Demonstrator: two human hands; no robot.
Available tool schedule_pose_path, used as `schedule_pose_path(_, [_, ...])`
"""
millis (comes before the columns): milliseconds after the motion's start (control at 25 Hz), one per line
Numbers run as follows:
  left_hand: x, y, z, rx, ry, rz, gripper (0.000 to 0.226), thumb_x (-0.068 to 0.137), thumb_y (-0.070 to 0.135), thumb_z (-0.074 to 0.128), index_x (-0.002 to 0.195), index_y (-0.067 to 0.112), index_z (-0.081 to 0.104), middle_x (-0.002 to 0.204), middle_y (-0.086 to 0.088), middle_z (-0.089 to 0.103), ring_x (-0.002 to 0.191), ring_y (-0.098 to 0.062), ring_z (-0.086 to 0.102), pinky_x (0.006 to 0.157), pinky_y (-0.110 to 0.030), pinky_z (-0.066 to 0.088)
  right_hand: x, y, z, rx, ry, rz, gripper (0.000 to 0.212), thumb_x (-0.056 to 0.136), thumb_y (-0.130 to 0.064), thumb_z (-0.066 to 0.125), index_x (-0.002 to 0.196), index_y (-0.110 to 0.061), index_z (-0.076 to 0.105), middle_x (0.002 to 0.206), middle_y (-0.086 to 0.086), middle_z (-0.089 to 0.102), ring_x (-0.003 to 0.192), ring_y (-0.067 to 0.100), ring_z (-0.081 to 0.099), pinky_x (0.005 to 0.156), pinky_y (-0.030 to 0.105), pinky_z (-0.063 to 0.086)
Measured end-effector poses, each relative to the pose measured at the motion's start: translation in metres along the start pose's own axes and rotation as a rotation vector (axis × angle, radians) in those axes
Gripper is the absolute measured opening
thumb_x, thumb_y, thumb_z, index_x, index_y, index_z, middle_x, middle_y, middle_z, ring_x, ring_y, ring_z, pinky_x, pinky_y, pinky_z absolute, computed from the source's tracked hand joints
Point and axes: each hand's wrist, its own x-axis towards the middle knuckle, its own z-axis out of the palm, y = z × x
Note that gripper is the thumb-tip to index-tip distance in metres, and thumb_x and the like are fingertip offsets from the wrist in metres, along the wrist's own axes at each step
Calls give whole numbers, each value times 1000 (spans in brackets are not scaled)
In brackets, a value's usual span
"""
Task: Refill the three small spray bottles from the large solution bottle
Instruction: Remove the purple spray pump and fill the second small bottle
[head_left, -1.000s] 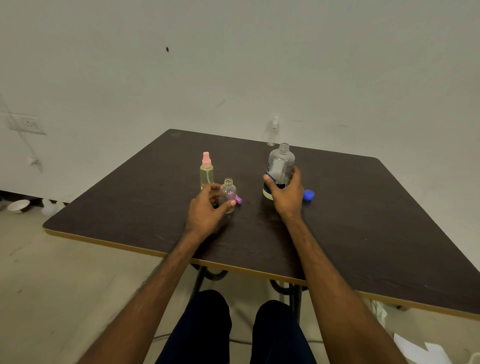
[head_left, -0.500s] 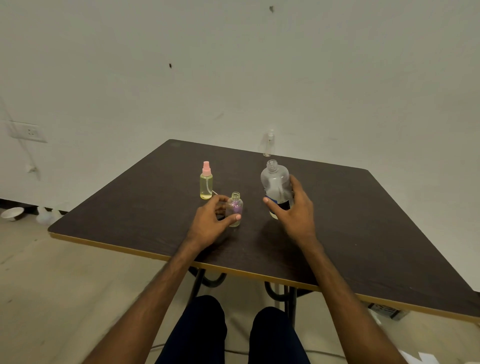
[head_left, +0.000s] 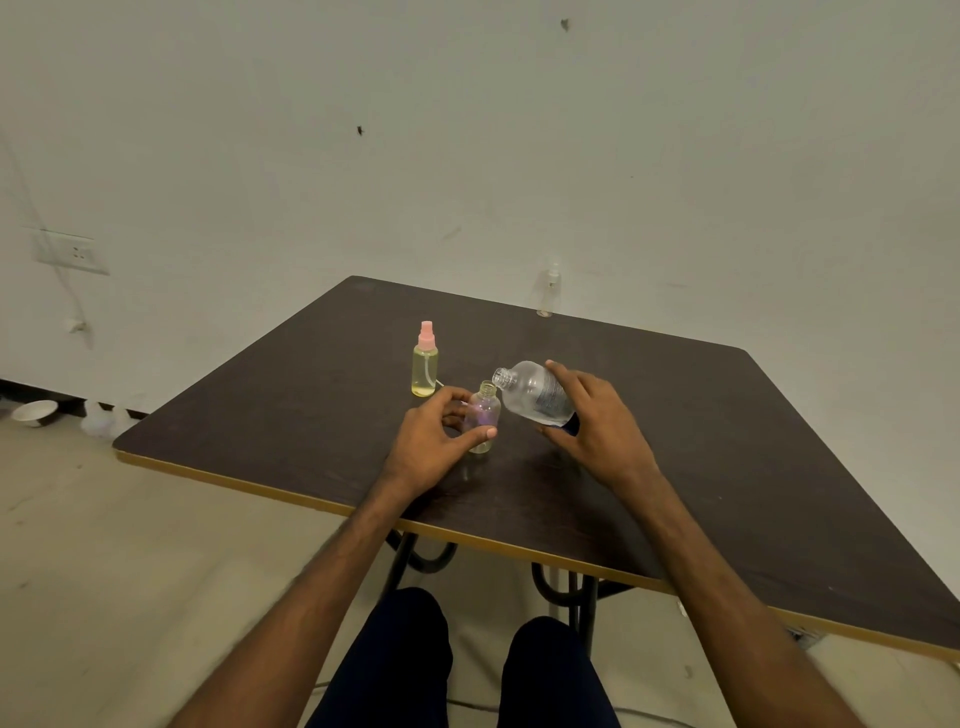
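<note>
My right hand (head_left: 592, 431) grips the large clear solution bottle (head_left: 530, 392), which is uncapped and tipped to the left, its mouth just above the neck of a small open bottle (head_left: 484, 415). My left hand (head_left: 436, 441) holds that small bottle upright on the dark table (head_left: 311, 395). A second small spray bottle (head_left: 425, 359) with a pink sprayer and yellowish liquid stands a little to the left. A third, clear spray bottle (head_left: 549, 291) stands at the table's far edge by the wall.
The table's front edge (head_left: 467, 540) runs just past my knees. A white bowl (head_left: 35, 412) and small white containers (head_left: 104, 418) lie on the floor at the left wall. A wall socket (head_left: 70, 253) is at the left.
My right hand has lifted the large bottle off the table and tipped it left over the small bottle. My left hand keeps its hold. The camera has tilted up.
</note>
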Motion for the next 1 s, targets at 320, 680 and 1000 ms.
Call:
schedule_pose_path(320, [3,-4,1,12,-9,-8,55,74,41,83,121,23,60,110,9,70,100,-2,66,89,-27,57,7,5,-4,-75,-22,-39,79,86,-33,72,152,-22,30,144,9,46,129,26,43,103,39,44])
schedule_pose_path(680, [3,-6,1,15,-7,-14,53,75,39,84,120,23,60,110,10,70,101,-1,66,90,-27,57,8,6,-10,-99,-32,-57,78,85,-30,74,151,-20,32,144,11,47,129,28,42,103,41,45])
schedule_pose_path(1000, [3,-9,1,23,7,-6,54,73,44,84,119,24,61,108,9,71,99,-1,67,88,-30,59,10,7,-16,-135,-11,-115,76,85,-28,75,150,-19,36,138,13,51,124,30,46,96,42,49])
